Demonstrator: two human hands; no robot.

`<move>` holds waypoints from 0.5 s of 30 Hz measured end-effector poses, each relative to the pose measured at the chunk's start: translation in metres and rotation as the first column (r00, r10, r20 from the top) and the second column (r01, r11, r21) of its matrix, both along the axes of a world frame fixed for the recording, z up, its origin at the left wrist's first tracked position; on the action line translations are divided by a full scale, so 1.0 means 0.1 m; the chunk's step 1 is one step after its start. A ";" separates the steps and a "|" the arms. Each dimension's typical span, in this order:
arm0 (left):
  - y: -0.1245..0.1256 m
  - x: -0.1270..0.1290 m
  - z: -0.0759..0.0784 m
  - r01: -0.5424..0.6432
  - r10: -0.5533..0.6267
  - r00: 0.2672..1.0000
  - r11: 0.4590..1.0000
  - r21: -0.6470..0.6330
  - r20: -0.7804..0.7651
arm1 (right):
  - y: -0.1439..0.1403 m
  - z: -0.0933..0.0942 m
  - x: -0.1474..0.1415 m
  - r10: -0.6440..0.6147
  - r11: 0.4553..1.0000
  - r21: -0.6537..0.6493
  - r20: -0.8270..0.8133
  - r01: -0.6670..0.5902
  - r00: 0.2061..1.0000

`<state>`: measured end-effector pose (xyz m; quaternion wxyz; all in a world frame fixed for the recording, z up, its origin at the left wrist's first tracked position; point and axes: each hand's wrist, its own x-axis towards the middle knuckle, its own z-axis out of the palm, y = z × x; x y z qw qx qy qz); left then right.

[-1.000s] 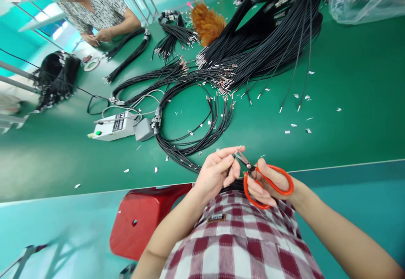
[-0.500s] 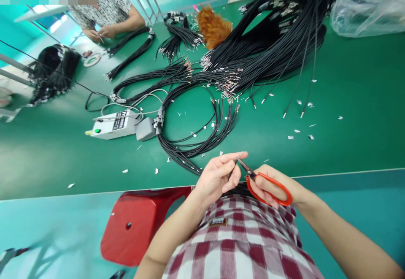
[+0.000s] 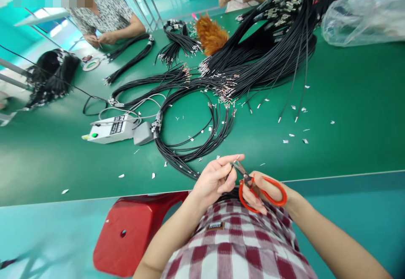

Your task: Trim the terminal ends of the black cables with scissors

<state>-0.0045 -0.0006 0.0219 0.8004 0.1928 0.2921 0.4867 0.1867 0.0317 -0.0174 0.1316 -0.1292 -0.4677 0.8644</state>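
Left hand (image 3: 215, 178): fingertips pinched on the tip of a thin black wire (image 3: 232, 166), at the near edge of the green table (image 3: 348, 101). Right hand (image 3: 264, 188): fingers through the loops of orange-handled scissors (image 3: 253, 184), blades at the wire tip. Coiled black cable bundle (image 3: 196, 144) just beyond.

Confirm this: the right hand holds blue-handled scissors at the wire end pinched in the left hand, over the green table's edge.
Not quite: the head view shows the scissors in the right hand have orange-red handles, not blue. The left hand does pinch the wire end over the green table.
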 end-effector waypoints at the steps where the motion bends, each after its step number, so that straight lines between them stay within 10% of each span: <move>1: 0.00 -0.01 0.00 0.015 -0.015 1.000 1.000 -0.005 0.011 | 0.00 -0.02 -0.02 0.019 0.999 -0.039 -0.027 -0.020 0.999; 15: 0.00 0.04 -0.10 0.045 -0.045 0.998 0.999 0.004 0.046 | -0.05 -0.19 -0.09 -0.087 0.996 -0.050 -0.152 0.080 0.985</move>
